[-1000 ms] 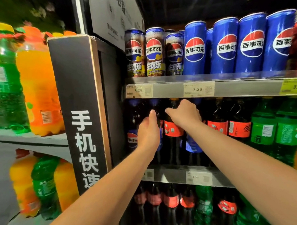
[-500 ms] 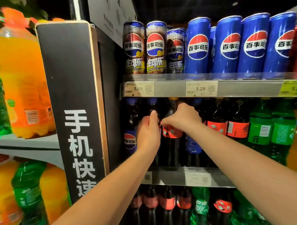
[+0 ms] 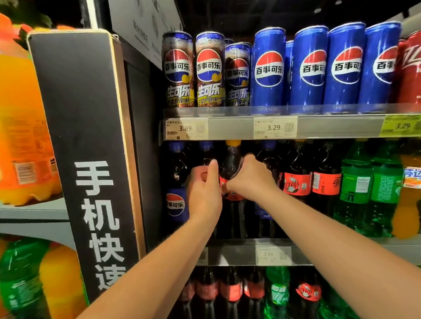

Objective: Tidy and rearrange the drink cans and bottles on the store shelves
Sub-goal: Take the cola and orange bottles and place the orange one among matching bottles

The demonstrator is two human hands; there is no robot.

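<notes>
Going by the grey metal shelf edge [image 3: 326, 127] up top: it carries a white paper tag [image 3: 185, 128] reading 3.89, a second white tag [image 3: 274, 127] reading 3.29, and a yellow-green tag [image 3: 402, 125] with 3.29 at its right end. Above it, tall blue cans [image 3: 269, 70] and dark brown cans [image 3: 177, 68] say 百事可乐, the brown ones adding 生可乐. Below its left end the blue label [image 3: 175, 204] on a dark plastic bottle [image 3: 178, 165] repeats 百事可乐, and left of it a black cardboard panel [image 3: 98, 226] shows 手机快速.

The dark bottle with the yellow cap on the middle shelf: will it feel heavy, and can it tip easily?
The yellow-capped bottle looks full of dark liquid, so probably heavy for its size. Tall and narrow, it may tip if pushed high up. The right hand grips its smooth shoulder, which might slip.
</notes>
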